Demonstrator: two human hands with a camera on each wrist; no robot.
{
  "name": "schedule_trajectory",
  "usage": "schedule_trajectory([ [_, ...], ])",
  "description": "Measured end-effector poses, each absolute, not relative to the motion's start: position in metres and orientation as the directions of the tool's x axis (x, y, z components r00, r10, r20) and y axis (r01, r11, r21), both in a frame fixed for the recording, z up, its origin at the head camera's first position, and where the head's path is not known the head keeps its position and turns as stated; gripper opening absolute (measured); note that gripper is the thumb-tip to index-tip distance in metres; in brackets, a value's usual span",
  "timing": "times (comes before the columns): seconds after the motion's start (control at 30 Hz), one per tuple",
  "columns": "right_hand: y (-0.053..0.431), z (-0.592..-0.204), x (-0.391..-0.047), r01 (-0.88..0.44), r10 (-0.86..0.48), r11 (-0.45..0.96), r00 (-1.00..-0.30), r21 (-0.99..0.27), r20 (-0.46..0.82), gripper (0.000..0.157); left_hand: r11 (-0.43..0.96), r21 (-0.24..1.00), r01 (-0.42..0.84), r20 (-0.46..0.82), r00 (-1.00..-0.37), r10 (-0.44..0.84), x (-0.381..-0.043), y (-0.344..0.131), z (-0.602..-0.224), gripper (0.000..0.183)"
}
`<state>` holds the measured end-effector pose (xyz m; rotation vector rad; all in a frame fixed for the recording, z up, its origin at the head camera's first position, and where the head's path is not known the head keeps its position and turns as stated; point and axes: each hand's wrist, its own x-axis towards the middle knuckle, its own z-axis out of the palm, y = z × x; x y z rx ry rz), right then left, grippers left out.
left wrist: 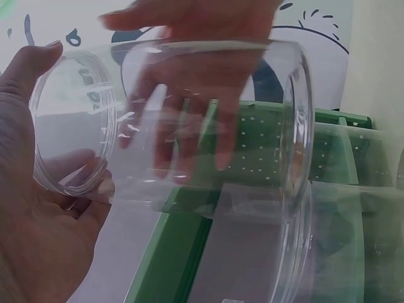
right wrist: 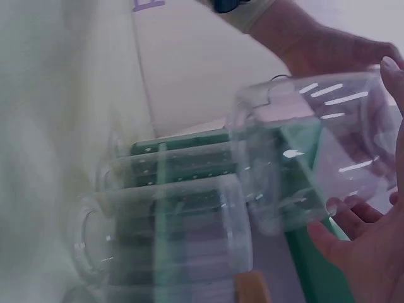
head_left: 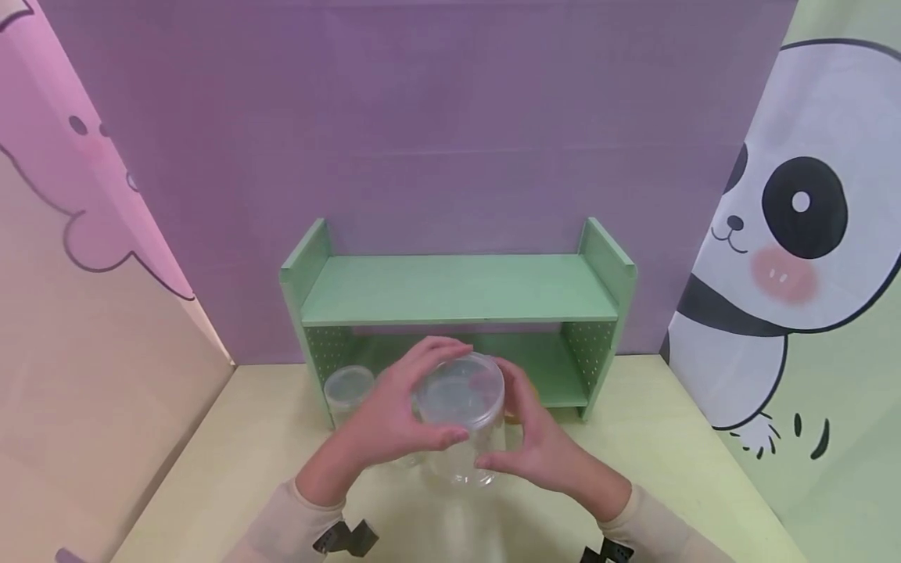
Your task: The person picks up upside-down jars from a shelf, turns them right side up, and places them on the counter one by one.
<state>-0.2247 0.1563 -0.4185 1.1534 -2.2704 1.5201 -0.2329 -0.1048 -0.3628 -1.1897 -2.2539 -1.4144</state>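
Note:
A clear jar (head_left: 461, 461) with a translucent lid (head_left: 461, 391) is held up in front of the green shelf. My left hand (head_left: 394, 410) grips it around the lid end, thumb on the near side and fingers on the far side. On the other side, my right hand (head_left: 538, 446) is cupped beside the jar, its fingers rather straight and spread. The left wrist view shows the right hand's fingers (left wrist: 196, 136) through the clear wall, with its thumb apart from them. Another lidded clear jar (head_left: 349, 385) stands left of my left hand, partly hidden by it.
The green two-tier shelf (head_left: 457, 289) stands against the purple backdrop (head_left: 457, 141). More clear jars (right wrist: 170, 227) stand at the shelf, one beside a wood-coloured piece (right wrist: 251, 287). Printed side panels flank the pale table (head_left: 633, 469), with a panda (head_left: 781, 289) on the right.

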Motion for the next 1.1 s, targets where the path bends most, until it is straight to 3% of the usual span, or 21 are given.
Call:
schedule_trajectory([
  [0.17, 0.149, -0.409, -0.221, -0.642, -0.462, 0.167, -0.721, -0.749, 0.515, 0.126, 0.211, 0.648, 0.732, 0.556, -0.644, 0.526, -0.233, -0.102, -0.367, 0.093],
  [0.4, 0.138, -0.401, -0.216, -0.616, -0.423, 0.124, -0.742, -0.778, 0.520, 0.117, 0.180, 0.666, 0.724, 0.547, -0.639, 0.541, -0.233, -0.099, -0.371, 0.097],
  [0.63, 0.140, -0.402, -0.215, -0.616, -0.411, 0.120, -0.745, -0.779, 0.526, 0.118, 0.095, 0.581, 0.808, 0.666, -0.539, 0.515, -0.237, -0.108, -0.369, 0.090],
  [0.73, 0.142, -0.402, -0.216, -0.604, -0.406, 0.112, -0.753, -0.789, 0.518, 0.120, 0.082, 0.526, 0.847, 0.760, -0.511, 0.401, -0.245, -0.120, -0.364, 0.087],
  [0.93, 0.150, -0.399, -0.216, -0.605, -0.384, 0.129, -0.761, -0.786, 0.522, 0.118, 0.261, 0.551, 0.793, 0.827, -0.561, -0.042, -0.273, -0.168, -0.359, 0.039],
  [1.1, 0.156, -0.397, -0.217, -0.618, -0.373, 0.145, -0.757, -0.773, 0.536, 0.118, 0.428, 0.596, 0.680, 0.803, -0.494, -0.333, -0.301, -0.209, -0.360, 0.036],
])
